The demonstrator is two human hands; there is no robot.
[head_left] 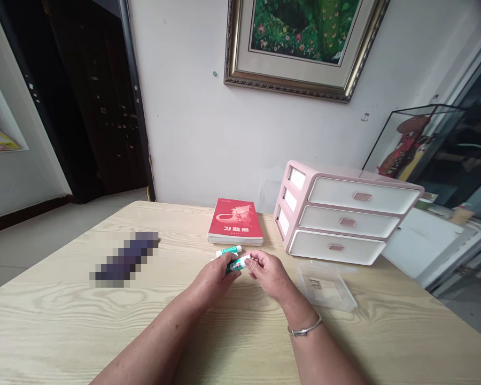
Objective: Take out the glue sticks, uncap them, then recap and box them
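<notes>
Both hands meet over the middle of a light wooden table (pixel 64 321). My left hand (pixel 214 278) and my right hand (pixel 269 274) together hold a small green-and-white tube (pixel 238 263) between the fingertips. A second green-and-white tube (pixel 229 250) lies on the table just beyond the hands. A silver bracelet sits on my right wrist.
A red book (pixel 235 221) lies behind the tubes. A pink three-drawer organizer (pixel 344 218) stands at the right, with a clear plastic tray (pixel 326 286) in front of it. A dark blurred object (pixel 125 259) lies at left. A framed picture hangs on the wall.
</notes>
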